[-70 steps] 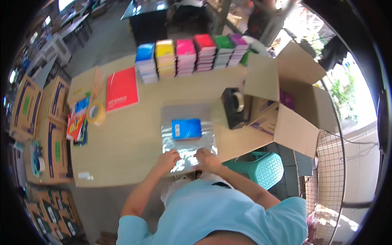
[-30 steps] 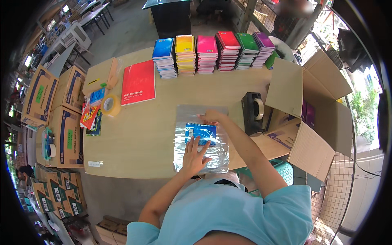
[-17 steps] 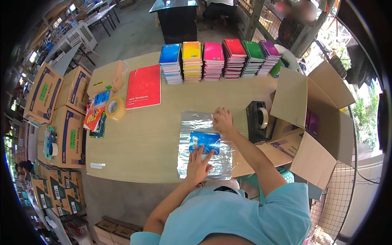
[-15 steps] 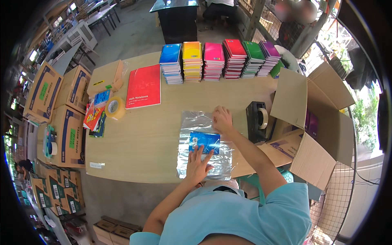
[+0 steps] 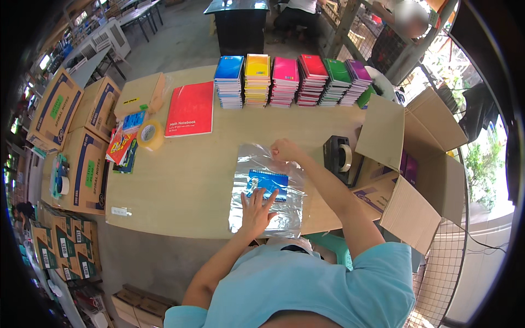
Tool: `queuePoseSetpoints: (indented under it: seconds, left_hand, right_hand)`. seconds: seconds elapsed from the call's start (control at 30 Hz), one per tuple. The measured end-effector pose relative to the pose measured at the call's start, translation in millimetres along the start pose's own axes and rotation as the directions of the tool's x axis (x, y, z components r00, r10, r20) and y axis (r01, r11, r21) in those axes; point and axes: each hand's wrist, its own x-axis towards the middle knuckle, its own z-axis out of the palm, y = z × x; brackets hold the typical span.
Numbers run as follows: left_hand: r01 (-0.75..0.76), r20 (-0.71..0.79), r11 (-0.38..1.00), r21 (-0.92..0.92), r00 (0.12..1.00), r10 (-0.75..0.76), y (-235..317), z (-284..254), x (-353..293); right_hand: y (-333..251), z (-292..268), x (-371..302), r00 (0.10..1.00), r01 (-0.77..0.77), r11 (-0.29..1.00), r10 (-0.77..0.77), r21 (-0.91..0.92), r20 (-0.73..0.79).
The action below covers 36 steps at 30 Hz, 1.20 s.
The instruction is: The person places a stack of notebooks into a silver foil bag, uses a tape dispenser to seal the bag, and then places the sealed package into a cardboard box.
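Observation:
A small blue spiral notebook (image 5: 278, 179) lies on the table within the outline of a clear plastic bag (image 5: 240, 164); glare hides whether it is inside the bag or on top. My left hand (image 5: 256, 214) rests with spread fingers on the notebook's near edge and the plastic just below. At the far right part of the bag, my right hand (image 5: 285, 150) is closed, fingers curled under. What those fingers grip, if anything, is hidden from this view.
Stacks of coloured notebooks (image 5: 284, 87) line the table's far edge. To the right stand a black tape dispenser (image 5: 333, 156) and an open carton (image 5: 383, 134). Leftward lie a red notebook (image 5: 190, 112), a tape roll (image 5: 150, 135) and several closed cartons (image 5: 87, 169).
My right hand has shifted slightly left and away along the far part of the bag. My left hand stays on the notebook. The whole view has moved a little.

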Motion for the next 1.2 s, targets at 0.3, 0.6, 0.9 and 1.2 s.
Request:
queuePoseSetpoints:
  seconds: [0.3, 0.6, 0.9, 1.2]
  left_hand:
    - [0.071, -0.131, 0.997, 0.019, 0.989, -0.068, 8.2, -2.6, 6.7]
    - [0.086, -0.139, 0.991, -0.098, 0.985, -0.1, 5.9, 1.5, 9.3]
    - [0.135, -0.163, 0.989, -0.057, 0.976, -0.142, -0.6, 31.4, 13.7]
    - [0.186, -0.229, 0.983, -0.011, 0.956, -0.183, 0.8, 43.9, 20.2]
  right_hand:
    - [-42.1, 9.3, -40.0, 0.979, 0.064, 0.994, -0.079, -0.085, -0.19]
    - [-90.9, 35.8, -73.9, 0.929, 0.001, 0.999, -0.019, -0.05, -0.37]
    - [-91.6, 64.6, -83.1, 0.849, 0.14, 0.976, -0.206, -0.168, -0.488]
    - [-108.0, 80.7, -88.3, 0.813, 0.062, 0.996, -0.085, -0.06, -0.576]
